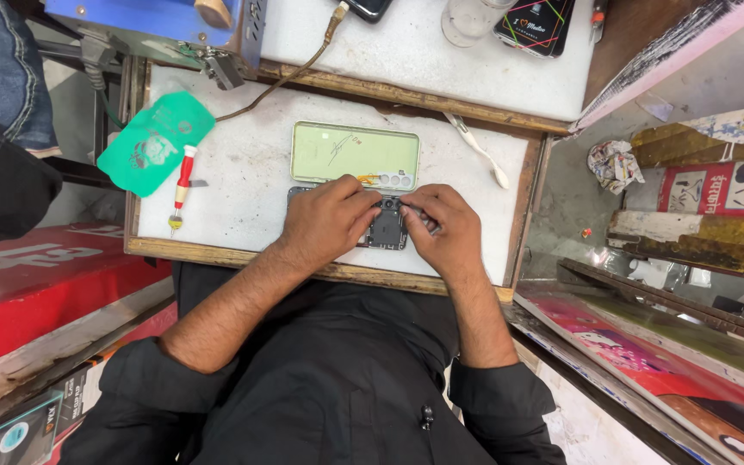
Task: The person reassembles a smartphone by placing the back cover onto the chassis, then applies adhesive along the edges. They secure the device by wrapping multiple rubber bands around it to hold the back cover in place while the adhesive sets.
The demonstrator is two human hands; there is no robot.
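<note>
Item: green plastic card [155, 142], at ten o'clock on the white work mat [243, 181], flat, its lower edge past the mat's left border.

Item: red-handled screwdriver [182, 183], just right of the card, lying along the twelve-to-six line, tip toward six; no hand touches it.

Item: pale green back cover [355, 155], at twelve o'clock from our hands, lying flat with its inner face up; camera cut-outs sit at its lower right corner, and an orange flex strip shows beside them.

Item: opened phone [387, 229], dark, at the centre of the mat, directly at six o'clock from the back cover and nearly touching it. We see only the dark inner board around the camera end; the rest is covered.

Item: left hand [329, 220], pressed palm-down on the phone's left part, fingers curled onto it.

Item: right hand [441, 228], at three o'clock of the phone, fingertips meeting the left hand's over the board. It pinches something small and dark; we cannot tell what it is.

Item: white tweezers [478, 149], at two o'clock, lying slantwise, untouched.

Hard to make out: the phone's left half under the left hand; devices at the upper edge are cut off.
</note>
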